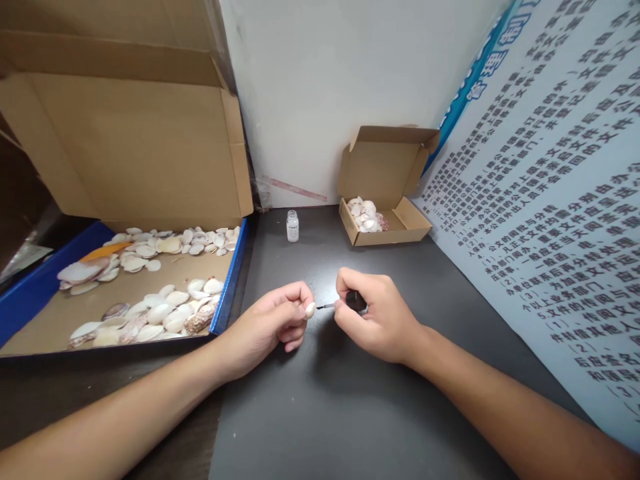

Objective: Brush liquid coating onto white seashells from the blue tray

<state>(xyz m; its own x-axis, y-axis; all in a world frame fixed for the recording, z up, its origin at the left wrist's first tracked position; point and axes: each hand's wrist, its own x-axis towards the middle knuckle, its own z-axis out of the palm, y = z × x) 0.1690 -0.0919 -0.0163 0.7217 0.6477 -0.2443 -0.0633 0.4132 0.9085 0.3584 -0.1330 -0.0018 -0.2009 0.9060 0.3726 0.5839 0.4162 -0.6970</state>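
Note:
My left hand [277,323] pinches a small pale shell [310,310] between thumb and fingers, just above the dark tabletop [350,407]. My right hand [373,313] grips a small brush [345,303] by its black cap, and the thin tip points left and reaches the shell. A little clear bottle [293,226] with a white label stands open farther back, between the two boxes.
A large open cardboard box [125,153] with a blue rim lies at the left, holding several loose shells [165,310]. A small open cardboard box [385,220] with a few shells sits at the back right. A printed poster [555,200] leans along the right side.

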